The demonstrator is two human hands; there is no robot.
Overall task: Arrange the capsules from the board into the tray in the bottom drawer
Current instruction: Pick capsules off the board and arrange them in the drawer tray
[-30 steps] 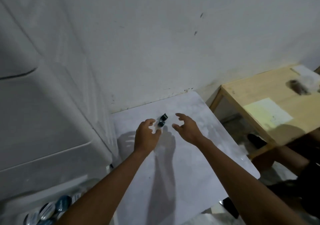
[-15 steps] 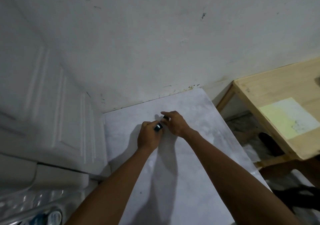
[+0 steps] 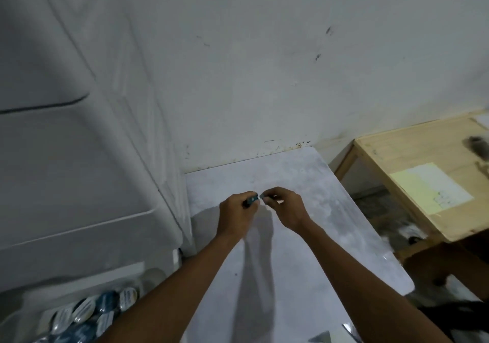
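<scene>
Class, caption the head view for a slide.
Left hand grips a dark capsule above the board; right hand close beside.

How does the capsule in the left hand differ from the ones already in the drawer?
The held capsule is gripped by the left hand over the board; the drawer capsules lie packed side by side. The held one looks dark; the drawer ones show pale tops among blue.
</scene>
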